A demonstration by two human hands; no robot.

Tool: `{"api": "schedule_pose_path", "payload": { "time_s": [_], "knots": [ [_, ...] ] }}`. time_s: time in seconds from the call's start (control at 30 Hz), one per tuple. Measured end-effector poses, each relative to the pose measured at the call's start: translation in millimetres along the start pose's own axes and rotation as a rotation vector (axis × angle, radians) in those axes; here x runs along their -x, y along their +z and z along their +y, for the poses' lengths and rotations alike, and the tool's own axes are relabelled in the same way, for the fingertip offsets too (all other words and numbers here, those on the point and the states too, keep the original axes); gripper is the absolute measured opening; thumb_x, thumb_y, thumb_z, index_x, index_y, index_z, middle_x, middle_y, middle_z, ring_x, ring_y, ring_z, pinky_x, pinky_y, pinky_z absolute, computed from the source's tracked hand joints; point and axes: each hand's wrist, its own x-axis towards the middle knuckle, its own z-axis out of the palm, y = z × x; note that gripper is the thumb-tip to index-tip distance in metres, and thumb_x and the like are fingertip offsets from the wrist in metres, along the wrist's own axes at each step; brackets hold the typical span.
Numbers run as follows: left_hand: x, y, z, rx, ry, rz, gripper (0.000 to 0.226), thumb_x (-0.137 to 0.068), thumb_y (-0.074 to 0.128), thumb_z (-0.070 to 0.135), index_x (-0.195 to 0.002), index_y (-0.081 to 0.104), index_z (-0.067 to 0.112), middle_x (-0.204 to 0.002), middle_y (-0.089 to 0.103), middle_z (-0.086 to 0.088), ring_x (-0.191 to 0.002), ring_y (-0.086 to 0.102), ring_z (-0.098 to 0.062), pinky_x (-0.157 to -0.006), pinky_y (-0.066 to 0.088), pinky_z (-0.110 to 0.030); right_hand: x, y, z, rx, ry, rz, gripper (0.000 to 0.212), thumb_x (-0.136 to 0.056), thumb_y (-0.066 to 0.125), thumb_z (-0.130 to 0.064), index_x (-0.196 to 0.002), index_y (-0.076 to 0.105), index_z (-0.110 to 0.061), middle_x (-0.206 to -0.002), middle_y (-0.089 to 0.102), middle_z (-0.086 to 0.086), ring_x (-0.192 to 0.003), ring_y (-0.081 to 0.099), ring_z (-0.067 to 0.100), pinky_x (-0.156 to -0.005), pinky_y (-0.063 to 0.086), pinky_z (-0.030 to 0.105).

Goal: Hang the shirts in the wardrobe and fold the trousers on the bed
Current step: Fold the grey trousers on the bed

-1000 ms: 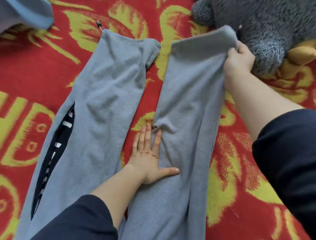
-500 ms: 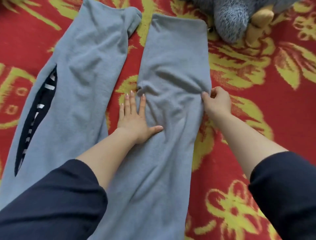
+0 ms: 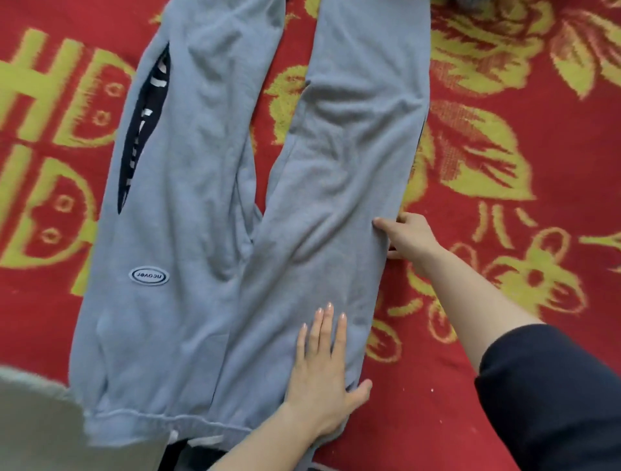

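Grey sweat trousers (image 3: pixel 188 235) lie spread flat on the red and yellow bed cover (image 3: pixel 504 84), legs pointing away and waistband near me. The left leg has a dark striped side slit and an oval logo patch (image 3: pixel 148 276). My left hand (image 3: pixel 324 373) lies flat, fingers straight, pressing the upper part of the right leg near the waistband. My right hand (image 3: pixel 408 237) pinches the outer edge of that right leg at thigh height, thumb on top of the cloth.
A grey-green cloth (image 3: pixel 37 423) covers the bottom left corner beside the waistband. A scrap of the grey plush toy (image 3: pixel 470 3) shows at the top edge. The bed cover stretches out to the right and left of the trousers.
Both hands slid down the right trouser leg toward the waistband. The right hand went from the cuff to the thigh edge, and the plush toy has nearly left the view.
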Motion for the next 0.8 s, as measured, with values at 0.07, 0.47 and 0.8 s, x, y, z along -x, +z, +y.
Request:
{"api": "schedule_pose_path", "payload": {
  "time_s": [0.07, 0.47, 0.8],
  "knots": [
    [17, 9, 3, 0.000, -0.061, -0.034, 0.104, -0.054, 0.065, 0.057, -0.144, 0.042, 0.010, -0.150, 0.036, -0.017, -0.137, 0.038, -0.031, -0.108, 0.030, -0.051, 10, 6, 13, 0.043, 0.019, -0.003, 0.014, -0.087, 0.064, -0.019, -0.099, 0.065, -0.011, -0.098, 0.069, 0.005, -0.085, 0.066, 0.018, -0.066, 0.059, 0.038],
    [51, -55, -60, 0.776, -0.272, -0.256, 0.049, -0.073, 0.042, -0.004, -0.100, 0.066, 0.029, -0.091, 0.066, -0.002, -0.076, 0.057, -0.023, -0.060, 0.045, -0.028, 67, 24, -23, -0.148, -0.009, 0.131, 0.019, -0.079, 0.064, -0.009, -0.089, 0.052, -0.020, -0.081, 0.054, 0.003, -0.052, 0.046, 0.013, -0.046, 0.040, 0.022],
    [113, -117, -260, 1.391, -0.746, 0.299, 0.033, -0.040, 0.042, 0.002, -0.071, 0.053, 0.002, -0.066, 0.041, -0.011, -0.061, 0.032, -0.023, -0.051, 0.022, -0.028, 127, 202, -177, -0.147, -0.365, -0.295, 0.052, -0.086, 0.063, -0.016, -0.134, 0.045, -0.027, -0.073, 0.057, 0.004, -0.059, 0.055, 0.015, -0.056, 0.044, 0.026]
  ]
}}
